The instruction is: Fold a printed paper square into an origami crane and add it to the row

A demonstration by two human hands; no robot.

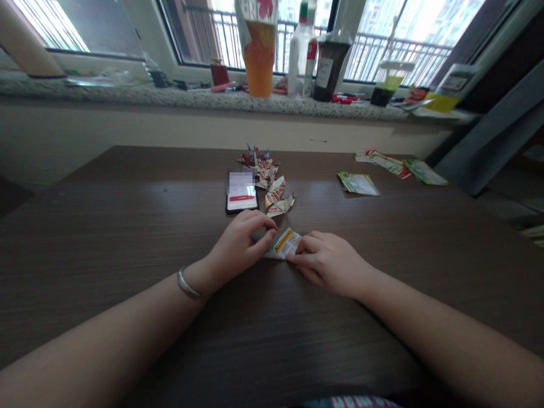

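A small folded piece of printed paper (286, 243), white with yellow and red print, lies on the dark wooden table (127, 238) between my hands. My left hand (238, 246), with a silver bangle (188, 285) at the wrist, has its fingers curled and pinches the paper's left side. My right hand (327, 260) presses its closed fingertips on the paper's right edge. Just beyond the paper stand several folded paper cranes (272, 181) in a row. A phone (241, 195) lies beside them with its screen lit.
Loose printed leaflets lie at the far right of the table: a green stack (358, 183) and others (402, 166). The windowsill behind holds an orange drink cup (259, 51), bottles (302, 48), a dark cup (329, 68) and small items.
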